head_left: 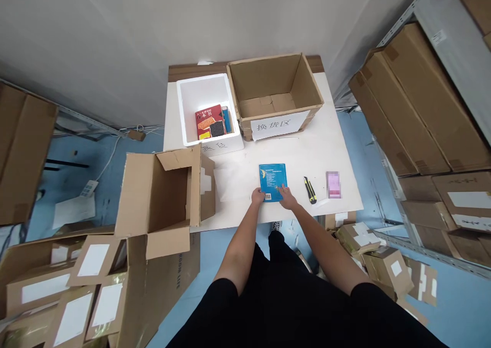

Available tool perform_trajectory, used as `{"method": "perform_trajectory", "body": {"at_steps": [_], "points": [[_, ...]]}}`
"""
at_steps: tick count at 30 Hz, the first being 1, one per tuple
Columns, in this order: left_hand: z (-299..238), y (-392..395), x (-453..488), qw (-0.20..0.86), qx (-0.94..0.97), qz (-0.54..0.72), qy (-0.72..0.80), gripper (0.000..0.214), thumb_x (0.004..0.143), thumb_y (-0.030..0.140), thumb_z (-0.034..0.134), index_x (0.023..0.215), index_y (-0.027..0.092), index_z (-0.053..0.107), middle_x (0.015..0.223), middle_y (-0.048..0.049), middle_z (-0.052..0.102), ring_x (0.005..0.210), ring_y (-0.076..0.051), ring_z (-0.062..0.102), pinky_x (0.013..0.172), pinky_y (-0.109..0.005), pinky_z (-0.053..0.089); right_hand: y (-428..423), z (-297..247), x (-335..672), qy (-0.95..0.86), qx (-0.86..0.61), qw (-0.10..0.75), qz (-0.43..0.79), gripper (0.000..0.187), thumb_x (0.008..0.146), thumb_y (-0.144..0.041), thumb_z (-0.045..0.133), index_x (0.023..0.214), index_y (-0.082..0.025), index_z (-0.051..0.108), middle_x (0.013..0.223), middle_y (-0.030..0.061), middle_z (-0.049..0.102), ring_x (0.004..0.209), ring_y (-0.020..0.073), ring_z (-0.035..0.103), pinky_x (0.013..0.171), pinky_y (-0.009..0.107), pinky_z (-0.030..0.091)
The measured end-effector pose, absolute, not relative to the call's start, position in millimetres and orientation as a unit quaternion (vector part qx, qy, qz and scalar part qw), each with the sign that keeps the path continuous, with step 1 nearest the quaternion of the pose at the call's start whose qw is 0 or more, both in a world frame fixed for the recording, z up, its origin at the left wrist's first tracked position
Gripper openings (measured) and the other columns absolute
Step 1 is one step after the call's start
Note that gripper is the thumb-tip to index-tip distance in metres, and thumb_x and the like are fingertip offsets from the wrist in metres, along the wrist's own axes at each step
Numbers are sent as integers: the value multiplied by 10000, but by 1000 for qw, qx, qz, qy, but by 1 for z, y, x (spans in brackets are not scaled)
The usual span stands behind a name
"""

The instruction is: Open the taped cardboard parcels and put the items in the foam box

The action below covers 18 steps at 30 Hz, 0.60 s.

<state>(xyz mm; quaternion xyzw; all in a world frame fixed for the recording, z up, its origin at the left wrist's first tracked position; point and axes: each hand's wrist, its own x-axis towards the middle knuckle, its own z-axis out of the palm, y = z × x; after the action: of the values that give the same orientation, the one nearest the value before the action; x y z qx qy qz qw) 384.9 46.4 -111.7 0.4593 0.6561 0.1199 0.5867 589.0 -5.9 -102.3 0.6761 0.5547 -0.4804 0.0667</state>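
A blue book (273, 176) lies on the white tabletop with a barcode near its lower left corner. At its lower left edge, my left hand (258, 196) grips the book, fingers partly hidden. My right hand (286, 196) holds the lower right corner, with fingertips resting on the cover. To the right of that hand lie a yellow-and-black box cutter (310, 190) and a pink, pixelated rectangular item (333, 185). A white foam box (183, 112) behind on the left contains a red book (209, 122) and a blue one beside it.
A large open cardboard box (276, 110) with a handwritten paper label stands at the table's back. Another open carton (163, 194) sits at the left edge, flaps outward. Shelves of cartons (425, 97) rise at right; a big box (134, 286) of parcels stands lower left.
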Motion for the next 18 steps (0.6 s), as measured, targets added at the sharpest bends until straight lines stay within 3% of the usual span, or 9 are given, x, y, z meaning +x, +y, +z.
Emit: {"method": "perform_trajectory", "body": {"at_steps": [5, 12, 15, 18], "points": [[-86, 48, 382, 636, 427, 150, 625, 488, 774, 258, 755, 1246, 183, 657, 1069, -82, 789, 916, -212, 735, 825, -342, 569, -8, -88, 605, 461, 703, -121, -528, 908, 899, -288, 652, 1728, -259, 282, 1779, 119, 269, 1625, 340, 291, 1244, 533, 390], [-8, 63, 341, 720, 399, 234, 517, 567, 684, 304, 817, 1220, 229, 648, 1293, -89, 720, 900, -162, 725, 710, -253, 548, 20, -14, 622, 304, 666, -310, -606, 1000, 750, -332, 819, 1653, -308, 391, 1644, 183, 491, 1301, 339, 681, 1052, 534, 566], [37, 74, 321, 714, 424, 272, 486, 696, 693, 358, 850, 1346, 266, 629, 1368, -98, 684, 933, -171, 719, 738, -269, 563, 42, 39, 635, 310, 584, -359, -659, 867, 677, -277, 848, 1495, -291, 558, 1402, 135, 702, 1159, 296, 750, 1007, 522, 591], [90, 84, 307, 716, 458, 313, 424, 911, 714, 418, 877, 1547, 332, 520, 1442, -120, 641, 1033, -210, 719, 791, -292, 573, 62, 103, 646, 366, 501, -399, -675, 794, 639, -249, 881, 1389, -295, 623, 1256, 79, 769, 1100, 273, 768, 985, 501, 609]]}}
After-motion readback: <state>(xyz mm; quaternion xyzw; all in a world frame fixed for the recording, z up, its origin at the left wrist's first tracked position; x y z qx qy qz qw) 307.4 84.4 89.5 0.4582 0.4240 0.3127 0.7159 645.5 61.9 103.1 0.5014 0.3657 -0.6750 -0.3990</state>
